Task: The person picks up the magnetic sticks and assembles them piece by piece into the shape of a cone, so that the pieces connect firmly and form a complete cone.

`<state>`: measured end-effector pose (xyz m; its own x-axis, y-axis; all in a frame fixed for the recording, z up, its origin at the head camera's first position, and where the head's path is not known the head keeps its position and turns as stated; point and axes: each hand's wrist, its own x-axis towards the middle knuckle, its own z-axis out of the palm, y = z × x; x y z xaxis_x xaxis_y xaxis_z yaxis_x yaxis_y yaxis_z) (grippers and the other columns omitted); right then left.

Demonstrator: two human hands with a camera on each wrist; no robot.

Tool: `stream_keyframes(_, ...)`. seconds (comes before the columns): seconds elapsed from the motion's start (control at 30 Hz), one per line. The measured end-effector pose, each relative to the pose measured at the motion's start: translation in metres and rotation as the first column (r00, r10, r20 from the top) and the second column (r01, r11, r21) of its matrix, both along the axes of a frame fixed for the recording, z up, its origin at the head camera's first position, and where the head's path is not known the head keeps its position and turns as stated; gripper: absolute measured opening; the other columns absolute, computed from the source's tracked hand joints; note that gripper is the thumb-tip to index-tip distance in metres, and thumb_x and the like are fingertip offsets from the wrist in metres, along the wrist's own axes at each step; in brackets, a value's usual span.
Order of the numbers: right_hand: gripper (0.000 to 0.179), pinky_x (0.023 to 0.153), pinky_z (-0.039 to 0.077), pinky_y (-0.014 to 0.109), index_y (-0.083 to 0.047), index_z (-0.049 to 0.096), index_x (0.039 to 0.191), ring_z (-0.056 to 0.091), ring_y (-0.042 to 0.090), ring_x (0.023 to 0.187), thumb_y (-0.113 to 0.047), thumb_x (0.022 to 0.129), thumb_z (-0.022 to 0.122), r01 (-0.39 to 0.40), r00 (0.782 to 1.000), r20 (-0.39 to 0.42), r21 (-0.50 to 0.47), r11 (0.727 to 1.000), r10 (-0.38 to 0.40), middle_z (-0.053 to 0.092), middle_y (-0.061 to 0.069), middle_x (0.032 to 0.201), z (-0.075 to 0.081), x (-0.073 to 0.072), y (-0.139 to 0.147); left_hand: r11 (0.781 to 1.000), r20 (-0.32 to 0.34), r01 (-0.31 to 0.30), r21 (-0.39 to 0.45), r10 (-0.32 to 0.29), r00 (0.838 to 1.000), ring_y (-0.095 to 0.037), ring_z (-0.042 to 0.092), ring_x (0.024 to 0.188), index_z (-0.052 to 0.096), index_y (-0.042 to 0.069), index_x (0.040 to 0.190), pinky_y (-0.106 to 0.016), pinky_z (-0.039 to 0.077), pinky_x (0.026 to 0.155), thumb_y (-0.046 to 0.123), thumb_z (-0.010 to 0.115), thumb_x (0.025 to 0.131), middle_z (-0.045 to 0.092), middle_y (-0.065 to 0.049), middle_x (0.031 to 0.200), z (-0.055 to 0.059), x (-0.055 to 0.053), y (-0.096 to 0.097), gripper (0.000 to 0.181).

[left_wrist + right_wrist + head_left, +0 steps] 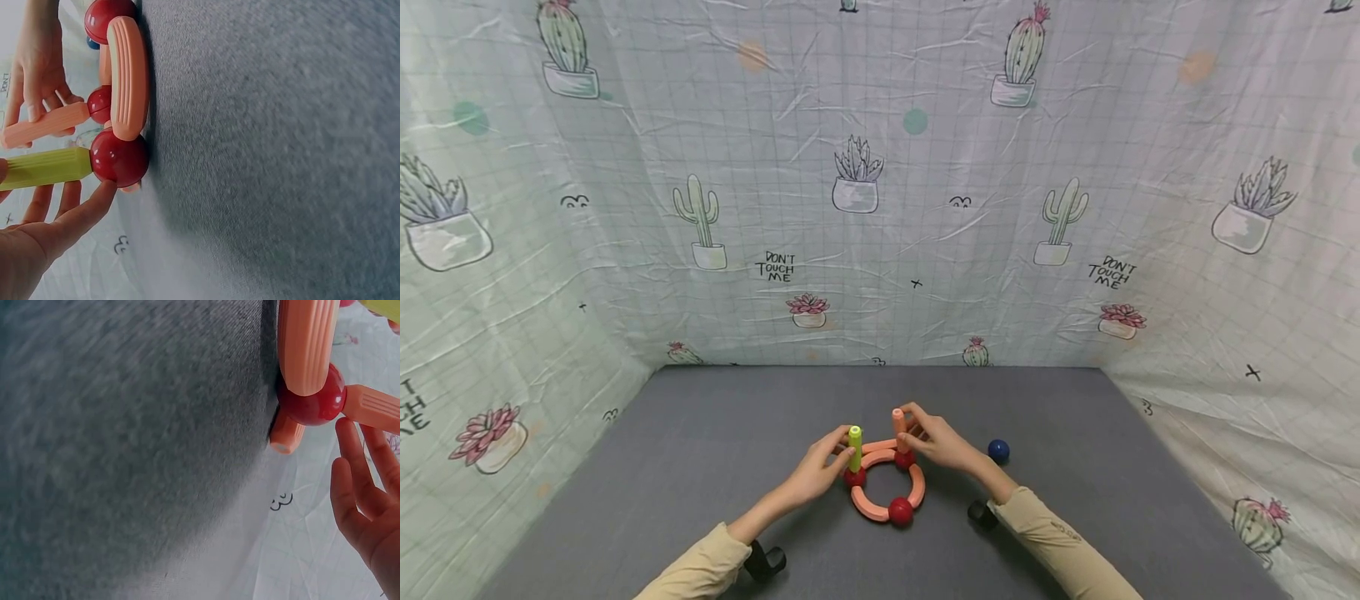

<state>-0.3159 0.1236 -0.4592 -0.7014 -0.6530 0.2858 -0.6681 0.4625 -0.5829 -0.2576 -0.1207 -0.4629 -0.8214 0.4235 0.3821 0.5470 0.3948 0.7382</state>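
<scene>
On the grey table lies a ring of curved orange rods (869,506) joined by red balls (901,512). My left hand (817,471) pinches an upright yellow-green rod (855,450) that stands on the ring's left red ball (119,157). One of its fingertips touches that ball in the left wrist view. Across the ring, my right hand (942,442) holds an upright orange rod (898,427), its lower end against the far red ball (905,460). Another orange rod (880,447) lies low behind the ring, between the two uprights.
A blue ball (998,451) sits on the table right of my right hand. Black wrist bands (765,562) show beside both forearms. A cactus-print curtain (880,250) surrounds the table (700,433) at the back and sides.
</scene>
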Motion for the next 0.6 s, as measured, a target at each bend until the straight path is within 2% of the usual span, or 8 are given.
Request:
stream_keyframes(0.17, 0.033, 0.068, 0.049, 0.023, -0.013, 0.036, 0.123, 0.062, 0.017, 0.080, -0.025, 0.093, 0.046, -0.009, 1.000, 0.015, -0.024, 1.000, 0.009, 0.062, 0.012, 0.099, 0.000, 0.000, -0.006, 0.999, 0.002, -0.034, -0.007, 0.034, 0.999, -0.028, 0.058, 0.087, 0.047, 0.010, 0.121, -0.034, 0.051, 0.060, 0.013, 0.043, 0.094, 0.058, -0.014, 0.098, 0.005, 0.004, -0.006, 0.027)
stream_keyframes(0.33, 0.033, 0.069, 0.049, 0.026, -0.009, 0.035, 0.124, 0.063, 0.025, 0.085, -0.018, 0.093, 0.045, 0.007, 0.999, 0.042, -0.037, 0.999, -0.005, 0.061, 0.016, 0.101, -0.003, -0.003, -0.014, 0.999, 0.016, -0.034, 0.024, 0.034, 0.999, -0.039, 0.056, 0.087, 0.045, 0.000, 0.122, -0.042, 0.051, 0.060, 0.002, 0.042, 0.092, 0.055, -0.023, 0.098, 0.025, 0.016, -0.011, 0.029)
stream_keyframes(0.43, 0.032, 0.069, 0.049, 0.028, -0.007, 0.034, 0.123, 0.062, 0.029, 0.088, -0.013, 0.093, 0.045, 0.023, 0.997, 0.069, -0.047, 0.999, -0.020, 0.060, 0.019, 0.102, -0.003, -0.005, -0.019, 0.999, 0.035, -0.038, 0.018, 0.038, 0.999, -0.040, 0.056, 0.089, 0.044, -0.001, 0.123, -0.042, 0.051, 0.062, 0.001, 0.041, 0.092, 0.054, -0.025, 0.099, 0.034, 0.020, -0.015, 0.031)
stream_keyframes(0.53, 0.033, 0.068, 0.049, 0.028, -0.009, 0.034, 0.124, 0.062, 0.027, 0.089, -0.015, 0.094, 0.045, 0.034, 0.996, 0.085, -0.048, 0.998, -0.030, 0.060, 0.018, 0.104, -0.003, -0.005, -0.021, 0.999, 0.038, -0.039, 0.013, 0.039, 0.999, -0.041, 0.055, 0.089, 0.043, -0.002, 0.124, -0.042, 0.051, 0.062, 0.001, 0.041, 0.093, 0.054, -0.026, 0.099, 0.035, 0.019, -0.018, 0.031)
stream_keyframes(0.6, 0.033, 0.069, 0.049, 0.028, -0.012, 0.034, 0.125, 0.062, 0.024, 0.090, -0.019, 0.094, 0.044, 0.040, 0.995, 0.091, -0.044, 0.998, -0.036, 0.060, 0.015, 0.105, -0.003, -0.006, -0.022, 0.999, 0.034, -0.040, 0.017, 0.040, 0.999, -0.042, 0.055, 0.089, 0.043, -0.002, 0.124, -0.042, 0.051, 0.062, 0.001, 0.040, 0.093, 0.054, -0.026, 0.099, 0.030, 0.015, -0.021, 0.031)
